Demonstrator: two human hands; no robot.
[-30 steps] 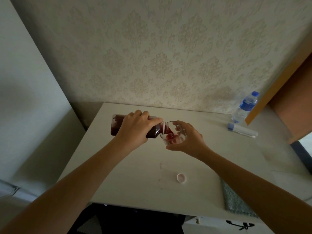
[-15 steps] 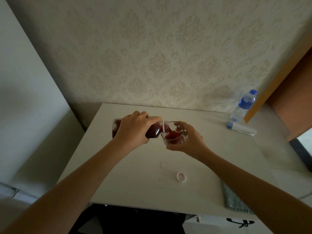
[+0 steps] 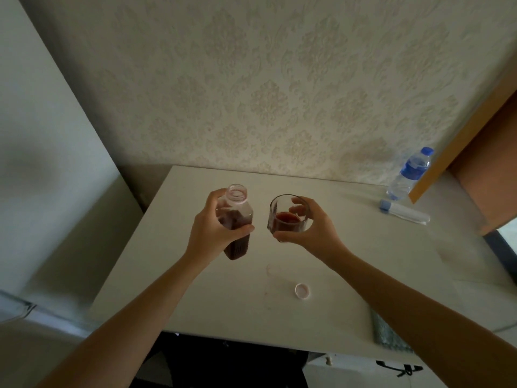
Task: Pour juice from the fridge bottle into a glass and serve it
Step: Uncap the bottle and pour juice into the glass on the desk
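The left hand (image 3: 215, 233) was wrapped around the juice bottle (image 3: 234, 222), its fingers closed on the middle of the body with the thumb across the near face, and it held the bottle about upright above the table (image 3: 195, 289). The open neck stood above the fingers and the dark red juice sat below them. Just beside that hand, apart from it, the right hand (image 3: 313, 228) gripped the glass (image 3: 288, 217), fingers curled round the far side and thumb on the near side under the rim, with red juice in the lower part. Nearer the person than both sets of fingers, the cap (image 3: 302, 290) lay on the table. Well past the right fingers stood a water bottle (image 3: 409, 175), and in front of it lay a pale tube (image 3: 402, 213), possibly capped in blue.
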